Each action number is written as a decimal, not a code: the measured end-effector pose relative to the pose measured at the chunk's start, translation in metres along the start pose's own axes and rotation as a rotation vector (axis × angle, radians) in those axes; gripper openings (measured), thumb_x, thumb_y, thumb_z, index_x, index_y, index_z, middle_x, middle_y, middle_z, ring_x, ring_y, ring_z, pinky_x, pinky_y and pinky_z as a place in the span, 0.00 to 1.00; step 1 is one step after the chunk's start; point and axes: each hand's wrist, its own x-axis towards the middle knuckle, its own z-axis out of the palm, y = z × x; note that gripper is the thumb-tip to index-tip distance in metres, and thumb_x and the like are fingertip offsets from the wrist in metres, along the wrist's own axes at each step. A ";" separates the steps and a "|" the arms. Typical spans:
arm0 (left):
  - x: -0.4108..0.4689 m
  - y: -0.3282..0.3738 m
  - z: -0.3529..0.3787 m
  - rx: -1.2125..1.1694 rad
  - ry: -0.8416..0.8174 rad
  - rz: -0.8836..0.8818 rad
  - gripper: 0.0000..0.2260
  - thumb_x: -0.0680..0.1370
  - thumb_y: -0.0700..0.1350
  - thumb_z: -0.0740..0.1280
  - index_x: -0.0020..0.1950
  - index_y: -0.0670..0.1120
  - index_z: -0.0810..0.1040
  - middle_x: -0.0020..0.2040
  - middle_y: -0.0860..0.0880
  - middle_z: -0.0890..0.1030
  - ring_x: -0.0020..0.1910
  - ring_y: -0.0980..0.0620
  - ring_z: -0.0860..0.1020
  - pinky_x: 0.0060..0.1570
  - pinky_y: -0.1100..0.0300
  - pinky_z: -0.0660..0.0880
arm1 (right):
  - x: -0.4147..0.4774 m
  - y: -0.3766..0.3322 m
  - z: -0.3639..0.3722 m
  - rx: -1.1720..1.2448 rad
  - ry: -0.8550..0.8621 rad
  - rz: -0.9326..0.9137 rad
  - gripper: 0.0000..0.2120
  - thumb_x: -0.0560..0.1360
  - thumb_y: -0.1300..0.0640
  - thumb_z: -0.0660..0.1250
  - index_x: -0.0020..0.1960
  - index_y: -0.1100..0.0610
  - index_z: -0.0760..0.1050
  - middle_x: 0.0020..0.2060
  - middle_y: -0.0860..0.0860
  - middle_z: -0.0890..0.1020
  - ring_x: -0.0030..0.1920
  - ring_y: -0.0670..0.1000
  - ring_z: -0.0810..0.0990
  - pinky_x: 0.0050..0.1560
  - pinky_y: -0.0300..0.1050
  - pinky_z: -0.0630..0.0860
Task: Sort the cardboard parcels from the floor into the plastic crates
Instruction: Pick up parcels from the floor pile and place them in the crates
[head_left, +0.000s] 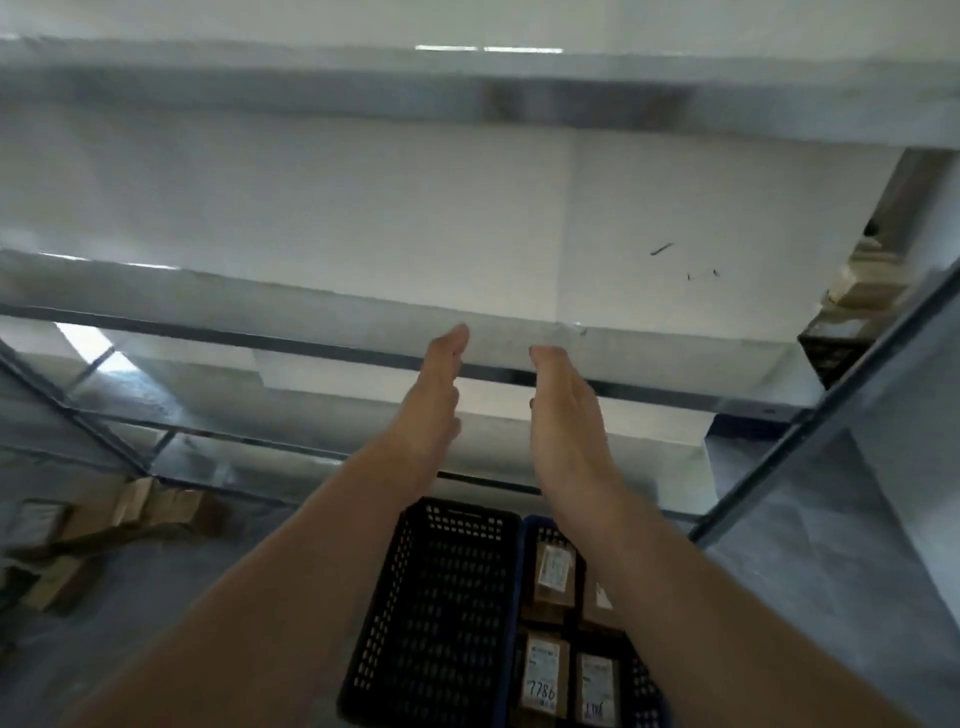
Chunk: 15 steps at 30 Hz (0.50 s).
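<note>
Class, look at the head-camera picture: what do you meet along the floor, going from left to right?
Loose pile of brown cardboard parcels → black perforated plastic crate → blue plastic crate holding labelled parcels → slanting grey metal shelf upright.

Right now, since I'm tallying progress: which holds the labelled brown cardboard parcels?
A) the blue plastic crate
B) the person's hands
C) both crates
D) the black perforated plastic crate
A: labelled brown cardboard parcels lie in the blue plastic crate; the black perforated plastic crate beside it looks empty.
</note>
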 end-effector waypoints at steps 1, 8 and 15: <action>-0.015 0.017 0.001 0.007 0.011 0.026 0.38 0.72 0.72 0.58 0.81 0.61 0.61 0.82 0.56 0.59 0.81 0.50 0.57 0.79 0.47 0.54 | -0.010 -0.020 -0.004 -0.006 -0.021 -0.032 0.21 0.88 0.47 0.54 0.53 0.64 0.72 0.42 0.47 0.75 0.45 0.50 0.76 0.47 0.44 0.70; -0.142 0.124 0.002 -0.001 0.135 0.286 0.44 0.64 0.74 0.60 0.79 0.61 0.65 0.81 0.54 0.63 0.80 0.48 0.60 0.78 0.46 0.57 | -0.100 -0.150 -0.027 -0.045 -0.207 -0.219 0.14 0.88 0.42 0.52 0.52 0.42 0.73 0.54 0.41 0.77 0.58 0.46 0.77 0.64 0.51 0.68; -0.250 0.189 -0.051 -0.015 0.276 0.497 0.33 0.78 0.73 0.51 0.79 0.60 0.66 0.81 0.50 0.63 0.81 0.44 0.59 0.79 0.42 0.56 | -0.196 -0.231 0.009 -0.009 -0.368 -0.348 0.20 0.84 0.35 0.53 0.68 0.41 0.75 0.69 0.41 0.76 0.73 0.51 0.74 0.80 0.61 0.67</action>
